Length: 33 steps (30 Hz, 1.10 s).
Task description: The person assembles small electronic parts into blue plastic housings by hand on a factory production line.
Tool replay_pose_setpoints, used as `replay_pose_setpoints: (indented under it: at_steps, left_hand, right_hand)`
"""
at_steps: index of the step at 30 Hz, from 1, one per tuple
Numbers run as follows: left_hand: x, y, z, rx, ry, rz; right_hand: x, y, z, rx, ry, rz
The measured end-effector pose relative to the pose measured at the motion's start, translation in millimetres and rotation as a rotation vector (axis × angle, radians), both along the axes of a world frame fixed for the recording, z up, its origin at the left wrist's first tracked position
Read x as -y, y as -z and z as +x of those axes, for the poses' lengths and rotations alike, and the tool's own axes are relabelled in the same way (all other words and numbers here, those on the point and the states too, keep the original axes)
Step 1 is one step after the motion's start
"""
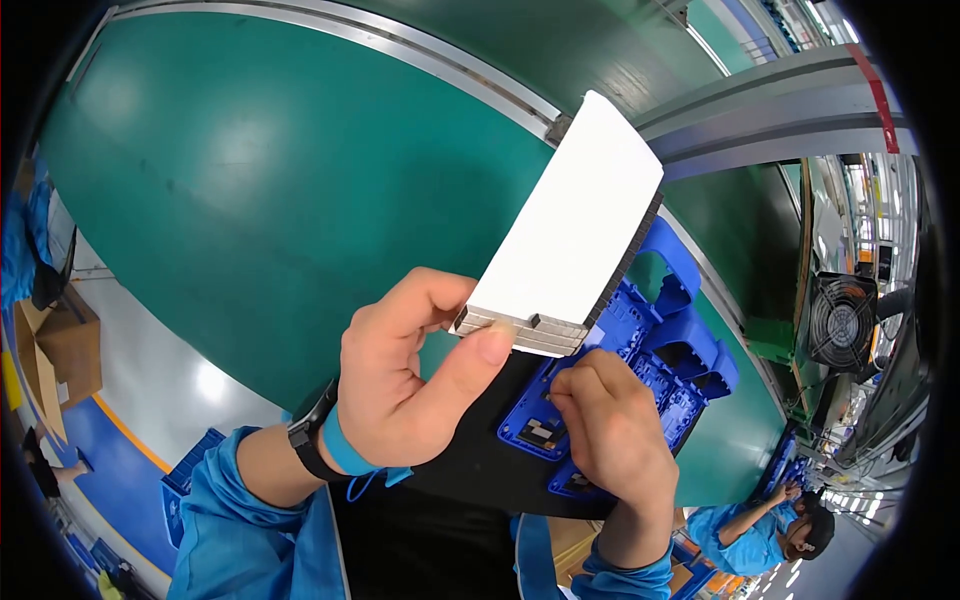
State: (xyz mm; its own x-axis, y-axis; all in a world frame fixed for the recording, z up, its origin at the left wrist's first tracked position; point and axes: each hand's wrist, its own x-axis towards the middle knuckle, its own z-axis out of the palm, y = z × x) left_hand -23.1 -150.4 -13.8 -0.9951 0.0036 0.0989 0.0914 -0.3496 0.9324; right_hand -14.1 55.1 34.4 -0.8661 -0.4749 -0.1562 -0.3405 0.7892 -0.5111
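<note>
My left hand [405, 385] is closed on a white backing sheet [575, 220], thumb on top and fingers beneath. Small dark grey strips [560, 336] line the sheet's near end and its right edge. Just right of the sheet's near end, my right hand [622, 430] is curled with its fingertips pressed together; whatever they hold, if anything, is hidden. It hovers over or touches a blue plastic housing [520, 425] with a dark patch in a recess. More blue plastic housings [672, 385] with raised loops lie beyond it, partly covered by the sheet and the hand.
A green worktop [240, 200] spreads to the left, bounded by a metal rail [400, 50] at the far side. At the right stand a black fan [843, 320] and a metal beam [770, 110]. A co-worker [765, 535] is at the lower right; a cardboard box [65, 350] sits left.
</note>
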Motion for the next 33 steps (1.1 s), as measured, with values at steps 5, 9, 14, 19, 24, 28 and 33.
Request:
replay_pose_setpoints:
  at_steps: [5,9,14,19,24,28,33]
  left_hand:
    - [-0.1,0.0,0.0,0.014,-0.002,-0.010]
    - [-1.8,-0.9,0.9,0.003,-0.008,-0.020]
    - [-1.1,3.3,0.6,0.000,-0.020,-0.019]
    - [-1.5,4.2,-0.5,-0.041,-0.013,-0.044]
    - [-1.7,5.4,-2.2,-0.057,-0.035,-0.029]
    - [-2.9,5.4,-1.8,-0.047,-0.031,-0.026]
    - [-4.1,5.4,-3.2,-0.056,-0.030,-0.044]
  right_hand:
    - [2.8,-2.3,-0.6,-0.002,0.002,0.026]
    - [1.7,-1.4,3.3,-0.022,0.022,0.028]
    - [-1.3,5.7,10.5,-0.083,0.093,-0.007]
    - [-3.2,13.5,15.8,-0.204,0.008,0.033]
    - [-13.0,8.8,22.8,-0.180,0.018,-0.036]
    - [-15.9,11.0,29.7,-0.138,0.012,-0.011]
    - [-15.8,13.2,30.5,-0.126,0.028,0.018]
